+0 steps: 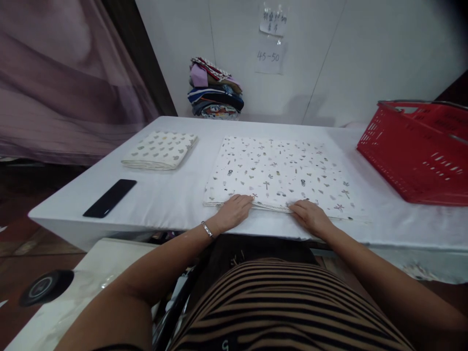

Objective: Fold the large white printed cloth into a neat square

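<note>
The left hand lies flat, palm down and fingers extended, on the near edge of a folded printed cloth; a silver bracelet circles its wrist. The right hand rests likewise open, fingers spread, on the same near edge, well apart from the left. Neither hand grips anything. The cloth, white with small scattered motifs, lies spread directly ahead of both hands on a white-covered table. Left of the left hand lies a black phone; beyond it, a smaller folded cloth with a leaf-like print. Far right of the right hand stands a red plastic basket. Beyond the printed cloth, against the wall, sits a stack of folded fabrics, with paper notes taped above.
</note>
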### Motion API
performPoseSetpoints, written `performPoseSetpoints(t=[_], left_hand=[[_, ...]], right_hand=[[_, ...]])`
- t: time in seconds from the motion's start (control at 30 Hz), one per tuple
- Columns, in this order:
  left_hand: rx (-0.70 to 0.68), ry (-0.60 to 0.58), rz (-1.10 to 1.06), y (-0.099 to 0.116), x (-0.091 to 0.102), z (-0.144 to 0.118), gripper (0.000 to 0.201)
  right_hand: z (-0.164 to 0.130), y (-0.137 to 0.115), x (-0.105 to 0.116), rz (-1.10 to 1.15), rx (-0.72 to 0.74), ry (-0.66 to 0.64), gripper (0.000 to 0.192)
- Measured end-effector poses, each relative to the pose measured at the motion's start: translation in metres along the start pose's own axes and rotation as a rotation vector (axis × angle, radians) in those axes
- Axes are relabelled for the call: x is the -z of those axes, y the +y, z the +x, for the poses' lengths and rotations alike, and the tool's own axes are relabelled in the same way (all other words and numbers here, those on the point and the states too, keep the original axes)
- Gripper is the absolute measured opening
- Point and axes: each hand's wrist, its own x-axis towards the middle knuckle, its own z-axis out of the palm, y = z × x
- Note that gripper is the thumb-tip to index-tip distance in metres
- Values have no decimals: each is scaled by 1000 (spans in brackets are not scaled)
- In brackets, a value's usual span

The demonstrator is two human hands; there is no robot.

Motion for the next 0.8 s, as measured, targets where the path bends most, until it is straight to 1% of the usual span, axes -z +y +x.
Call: performPoseSetpoints(t=[0.13,0.23,0.4,0.53,0.67,0.73,0.8], left_hand=[[39,42,-28,2,-4,1,21],[56,11,-32,4,-6,2,18],[118,-19,-18,6,-3,5,15],[145,-38,16,8,-4,9,15],[195,-58,15,10,-7,11,15],[223,-56,-3,10,-9,10,19],[229,-48,-11,11,-10,10,28]], right_hand=[[1,-1,1,-41,-11,-44,24],[0,-1,-1,-52,-16,-48,23],[-2,-2,-4,-63,6,-20,23],[-2,-5,-3,-36,5,13,25],[-2,-5,-3,4,-25,18,28],[-2,-4,-4,7,-41,18,28],[-3,-4,-5,-4,-46,15,28]])
